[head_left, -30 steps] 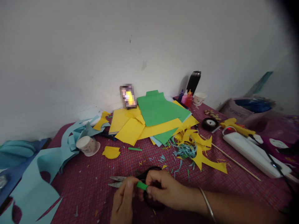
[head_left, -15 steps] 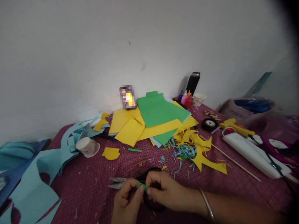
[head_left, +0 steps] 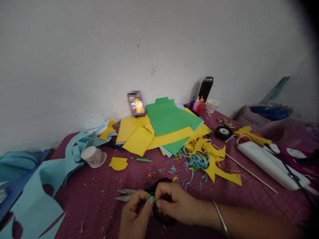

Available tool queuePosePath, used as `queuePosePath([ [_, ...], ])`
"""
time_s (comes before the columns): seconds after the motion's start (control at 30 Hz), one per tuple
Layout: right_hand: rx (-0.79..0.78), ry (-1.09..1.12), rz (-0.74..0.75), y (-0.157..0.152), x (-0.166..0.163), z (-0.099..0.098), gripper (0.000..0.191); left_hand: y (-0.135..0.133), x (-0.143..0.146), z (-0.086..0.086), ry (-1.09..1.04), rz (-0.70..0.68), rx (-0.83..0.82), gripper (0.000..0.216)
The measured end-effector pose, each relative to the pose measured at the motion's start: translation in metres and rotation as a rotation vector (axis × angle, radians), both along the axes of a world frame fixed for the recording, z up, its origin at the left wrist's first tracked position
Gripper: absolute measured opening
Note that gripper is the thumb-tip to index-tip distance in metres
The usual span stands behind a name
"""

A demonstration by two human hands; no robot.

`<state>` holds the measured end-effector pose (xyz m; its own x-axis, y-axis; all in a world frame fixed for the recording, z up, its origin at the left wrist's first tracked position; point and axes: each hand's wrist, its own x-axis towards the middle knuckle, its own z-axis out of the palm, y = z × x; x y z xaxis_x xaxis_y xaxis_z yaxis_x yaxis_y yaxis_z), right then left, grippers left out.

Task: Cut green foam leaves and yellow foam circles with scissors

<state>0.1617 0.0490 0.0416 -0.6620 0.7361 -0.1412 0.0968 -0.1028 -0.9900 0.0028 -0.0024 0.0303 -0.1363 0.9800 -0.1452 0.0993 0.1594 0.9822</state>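
Note:
Between the fingertips of both hands is a small strip of green paper, bent or rolled. My left hand pinches its left end with thumb and forefinger. My right hand, with a bangle on the wrist, pinches the other end. Behind and beneath the hands lie scissors, blades pointing left; their dark handles are partly hidden by my fingers. Farther up the cloth are a flat green strip and a cut yellow paper piece with a rounded edge.
Green sheets and yellow sheets are piled by the wall, with a phone leaning behind. Paper scraps, a thin stick, a glue gun and a white power strip lie right. A tipped paper cup and blue paper lie left.
Both hands stay in nearly the same place, still pinching the green strip. The picture on the phone screen differs slightly.

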Motion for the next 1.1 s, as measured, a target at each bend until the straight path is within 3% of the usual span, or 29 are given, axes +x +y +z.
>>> queuePosePath([
  [0.47, 0.004, 0.001, -0.017, -0.001, -0.001, -0.004, 0.007, 0.000, 0.000, 0.000, -0.003, 0.010, -0.015, 0.027],
  [0.77, -0.024, 0.012, -0.014, -0.002, -0.001, 0.000, 0.009, -0.002, 0.001, 0.012, 0.040, 0.013, 0.002, 0.042],
  [0.93, 0.011, 0.002, -0.031, -0.002, -0.002, -0.002, 0.010, -0.003, 0.004, 0.007, 0.003, -0.007, 0.010, 0.028],
  [1.1, -0.018, -0.023, -0.039, -0.001, -0.002, -0.003, 0.010, -0.003, 0.003, 0.002, 0.022, -0.034, -0.003, 0.029],
])
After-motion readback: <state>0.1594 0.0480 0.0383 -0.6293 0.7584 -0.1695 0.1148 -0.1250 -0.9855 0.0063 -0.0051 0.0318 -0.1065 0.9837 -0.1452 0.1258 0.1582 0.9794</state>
